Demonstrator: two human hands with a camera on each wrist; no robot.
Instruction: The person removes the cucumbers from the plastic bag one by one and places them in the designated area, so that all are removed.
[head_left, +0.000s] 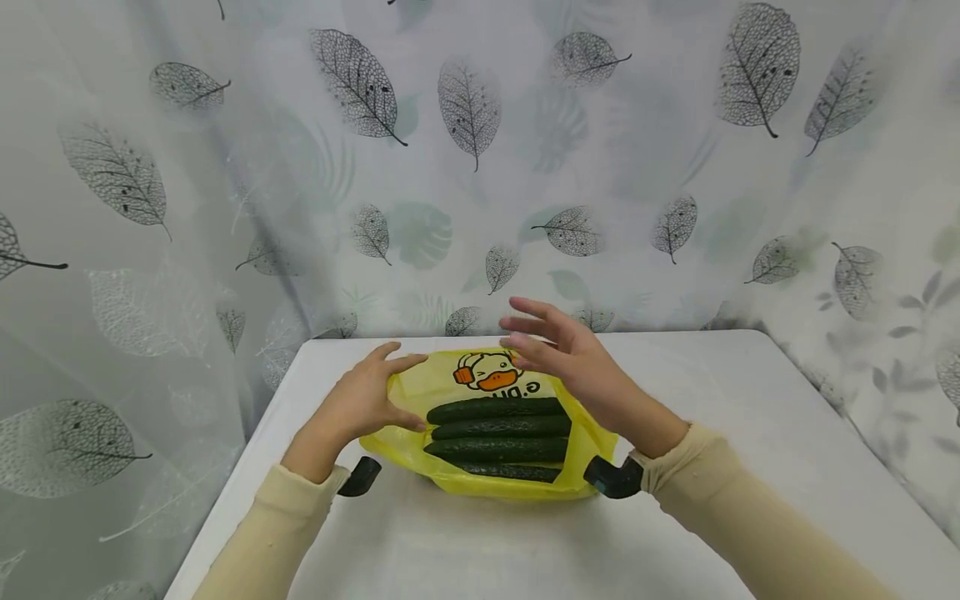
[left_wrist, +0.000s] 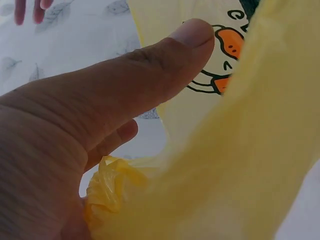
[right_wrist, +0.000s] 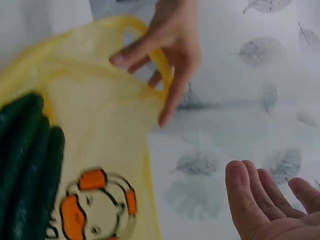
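A yellow plastic bag point(head_left: 517, 487) with a printed duck lies on the white table, its mouth facing me. Several dark green cucumbers point(head_left: 501, 427) lie stacked inside, partly covered by the bag. At the bag's left side is my left hand point(head_left: 358, 402), thumb and fingers spread apart. In the right wrist view, the bag's handle point(right_wrist: 161, 70) loops beside the left hand point(right_wrist: 175, 45). My right hand point(head_left: 581, 362) hovers over the bag's right back edge, fingers extended and holding nothing; the right wrist view shows its fingers point(right_wrist: 255, 197) apart from the bag.
The white table point(head_left: 720, 433) stretches out on both sides of the bag. Behind it hangs a pale curtain point(head_left: 480, 192) printed with leaves, which also runs along the left and right sides. Dark wrist-camera mounts point(head_left: 615, 477) stick out beneath both wrists.
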